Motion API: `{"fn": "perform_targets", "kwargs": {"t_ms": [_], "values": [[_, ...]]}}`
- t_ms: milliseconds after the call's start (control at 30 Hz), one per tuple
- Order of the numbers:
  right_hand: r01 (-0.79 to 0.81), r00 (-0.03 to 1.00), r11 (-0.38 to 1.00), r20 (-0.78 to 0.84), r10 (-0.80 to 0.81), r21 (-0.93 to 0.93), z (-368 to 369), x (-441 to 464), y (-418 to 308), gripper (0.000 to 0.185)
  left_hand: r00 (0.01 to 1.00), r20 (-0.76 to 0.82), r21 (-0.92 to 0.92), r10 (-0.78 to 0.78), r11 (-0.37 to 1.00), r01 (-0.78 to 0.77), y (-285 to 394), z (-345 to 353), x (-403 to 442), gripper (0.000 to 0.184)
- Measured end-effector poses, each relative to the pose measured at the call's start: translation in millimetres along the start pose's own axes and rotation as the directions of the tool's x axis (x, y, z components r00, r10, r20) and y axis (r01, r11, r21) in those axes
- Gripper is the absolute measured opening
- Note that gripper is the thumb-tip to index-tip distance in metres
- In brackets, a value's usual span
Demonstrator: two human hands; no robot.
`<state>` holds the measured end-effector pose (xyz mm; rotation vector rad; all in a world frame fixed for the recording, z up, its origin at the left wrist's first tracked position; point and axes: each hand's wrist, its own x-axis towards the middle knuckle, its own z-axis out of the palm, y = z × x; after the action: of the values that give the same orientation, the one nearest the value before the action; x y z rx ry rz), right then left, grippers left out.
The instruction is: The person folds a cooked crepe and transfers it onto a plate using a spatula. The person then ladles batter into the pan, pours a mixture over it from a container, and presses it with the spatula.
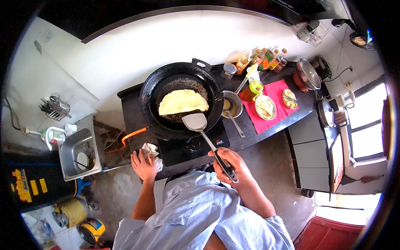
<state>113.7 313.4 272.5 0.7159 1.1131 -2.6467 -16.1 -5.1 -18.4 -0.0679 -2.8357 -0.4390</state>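
Observation:
A black wok sits on the stove with a folded yellow omelette in it. My right hand grips the black handle of a metal spatula, whose blade is over the wok's near side, just below the omelette. Whether the blade touches the wok is unclear. My left hand rests at the counter's front edge on a crumpled white cloth, its fingers apart at the cloth's left side.
Right of the wok are a small pan with a ladle, a red cloth with two food dishes, and several bottles behind. An orange hose runs left. A sink stands farther left.

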Motion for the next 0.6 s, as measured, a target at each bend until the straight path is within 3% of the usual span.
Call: {"fn": "perform_targets", "kwargs": {"t_ms": [100,233,333,400,533,567,600], "values": [[-0.009,1.0,1.0,0.022,0.01,-0.02,-5.6,-1.8,-4.6,0.038,1.0,-0.001,0.007,-0.017,1.0,0.017,-3.4,5.6,0.0,0.059],[-0.037,0.999,0.999,0.027,0.038,-0.03,-7.2,-1.8,-12.5,0.034,0.981,0.035,0.023,-0.189,0.982,0.188,-5.9,16.9,8.4,0.063],[0.028,0.999,0.987,0.024,-0.024,-0.157,-11.9,4.6,-9.2,0.034,0.952,0.012,-0.087,-0.307,0.948,0.307,-11.8,26.8,14.2,0.06],[-0.022,0.996,0.999,0.09,0.024,-0.03,-19.1,7.4,-11.7,0.033,0.955,-0.038,0.041,-0.294,0.954,0.296,-2.3,26.2,13.0,0.057],[-0.046,0.993,0.999,0.104,0.048,-0.023,-28.1,8.6,-11.2,0.029,0.924,0.005,0.109,-0.382,0.919,0.379,15.8,11.9,15.5,0.054],[0.408,0.91,0.856,0.223,-0.35,-0.318,-42.0,24.8,12.8,0.031,0.97,0.029,0.216,-0.24,0.949,0.228,-8.4,21.3,14.5,0.054],[0.421,0.905,0.842,0.216,-0.365,-0.338,-40.4,24.7,11.2,0.03,0.995,0.071,0.303,-0.076,0.952,0.051,-26.8,36.8,10.9,0.054]]}}
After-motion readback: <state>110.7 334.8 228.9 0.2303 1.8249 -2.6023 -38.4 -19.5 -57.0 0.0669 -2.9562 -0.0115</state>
